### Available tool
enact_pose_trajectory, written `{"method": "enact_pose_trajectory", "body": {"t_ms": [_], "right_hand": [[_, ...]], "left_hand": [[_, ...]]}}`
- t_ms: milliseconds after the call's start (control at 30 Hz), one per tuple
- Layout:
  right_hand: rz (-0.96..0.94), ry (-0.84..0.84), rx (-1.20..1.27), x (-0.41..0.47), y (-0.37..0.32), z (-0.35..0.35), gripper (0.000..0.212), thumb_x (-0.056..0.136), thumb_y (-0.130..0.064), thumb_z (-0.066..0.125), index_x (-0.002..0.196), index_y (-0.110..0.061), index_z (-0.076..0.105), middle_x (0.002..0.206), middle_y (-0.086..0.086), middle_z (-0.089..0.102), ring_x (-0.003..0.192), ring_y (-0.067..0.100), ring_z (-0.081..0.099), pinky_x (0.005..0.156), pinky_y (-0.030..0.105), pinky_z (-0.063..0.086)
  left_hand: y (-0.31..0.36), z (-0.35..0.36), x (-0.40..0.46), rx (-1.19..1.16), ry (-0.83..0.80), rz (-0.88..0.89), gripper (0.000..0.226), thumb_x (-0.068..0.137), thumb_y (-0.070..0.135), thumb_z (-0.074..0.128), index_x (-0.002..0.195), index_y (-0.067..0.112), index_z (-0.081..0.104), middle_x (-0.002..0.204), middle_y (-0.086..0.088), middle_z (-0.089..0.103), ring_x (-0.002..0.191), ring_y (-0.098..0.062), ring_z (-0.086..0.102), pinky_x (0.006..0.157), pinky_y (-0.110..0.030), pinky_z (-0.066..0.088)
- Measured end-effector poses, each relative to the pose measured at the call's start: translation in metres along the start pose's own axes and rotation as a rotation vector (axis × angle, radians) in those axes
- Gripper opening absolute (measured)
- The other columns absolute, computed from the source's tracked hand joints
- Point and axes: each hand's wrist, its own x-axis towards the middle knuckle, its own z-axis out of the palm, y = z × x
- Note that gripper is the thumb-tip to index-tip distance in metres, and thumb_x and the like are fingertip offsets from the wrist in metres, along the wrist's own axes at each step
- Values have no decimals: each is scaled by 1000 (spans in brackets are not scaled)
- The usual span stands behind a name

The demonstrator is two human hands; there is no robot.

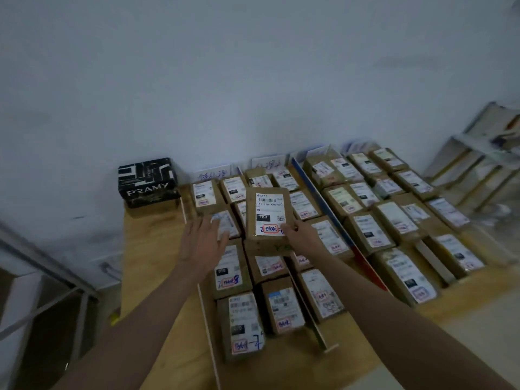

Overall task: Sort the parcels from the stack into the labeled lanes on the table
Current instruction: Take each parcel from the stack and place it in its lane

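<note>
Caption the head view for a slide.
Right hand holds a labeled parcel above the lanes of sorted parcels; left hand hovers open beside it.

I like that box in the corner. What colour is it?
Black with white lines on the box, seen from the head camera.

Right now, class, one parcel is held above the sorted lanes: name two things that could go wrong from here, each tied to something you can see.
1. The right hand pinches the raised parcel only at its near corner, while the left hand hovers open beside it; the parcel may tip or drop.
2. The lanes beneath are packed tight with parcels, so it could land across the white divider strip or in the wrong lane.
</note>
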Motion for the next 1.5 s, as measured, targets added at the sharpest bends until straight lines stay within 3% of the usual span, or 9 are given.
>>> {"method": "enact_pose_trajectory", "body": {"t_ms": [233,467,567,733,900,1000,1200,1333,1500], "right_hand": [[70,58,61,-34,93,-70,43,101,-39,50,133,-10,56,126,7,64,112,23,62,96,39,53],[99,80,75,-84,192,-137,40,102,-38,50,131,-11,57,125,6,65,111,22,62,86,31,51],[135,111,88,-98,228,-165,42,101,-40,50,131,-12,57,126,5,65,114,23,60,94,36,51],[187,180,112,-102,276,-218,45,99,-41,53,135,-13,56,127,5,65,114,23,62,98,44,52],[213,245,161,-86,319,-269,42,100,-37,54,135,-14,56,115,1,66,102,18,62,89,36,54],[245,267,141,-66,344,-297,41,98,-37,56,131,-14,60,118,4,68,107,23,63,94,43,54],[299,184,117,-29,382,-339,38,97,-34,58,128,-13,61,119,5,68,110,25,63,97,45,53],[290,111,-16,-6,394,-355,42,99,-30,56,136,-10,57,125,8,65,115,26,61,92,29,47],[218,38,-76,24,403,-363,36,98,-31,55,127,-11,63,121,8,68,108,25,63,93,37,52]], "left_hand": [[113,18,-21,-9,-26,59,55,102,49,30,144,17,47,148,-4,47,136,-23,42,114,-44,29],[233,43,-64,-48,-45,127,54,103,49,31,140,16,52,143,-4,51,133,-23,45,113,-42,30],[276,53,-71,-54,-58,178,52,102,49,33,136,16,55,139,-5,54,130,-25,48,111,-42,33],[344,56,-59,-56,-53,210,55,101,51,32,138,16,53,144,-4,51,134,-24,44,115,-45,30],[409,67,-31,-93,-34,280,51,102,48,35,136,15,54,141,-6,53,132,-25,46,114,-44,30],[444,82,-10,-96,-33,299,53,102,49,31,138,15,51,141,-6,52,131,-24,46,114,-42,30],[495,114,20,-107,-113,259,54,102,51,31,140,17,48,143,-5,50,132,-25,46,114,-43,33],[518,120,30,-105,-148,244,52,102,49,32,138,16,50,142,-5,51,131,-24,47,115,-42,31],[532,128,34,-65,-145,211,57,100,49,24,133,15,56,133,-4,58,125,-23,50,110,-41,34]]}}
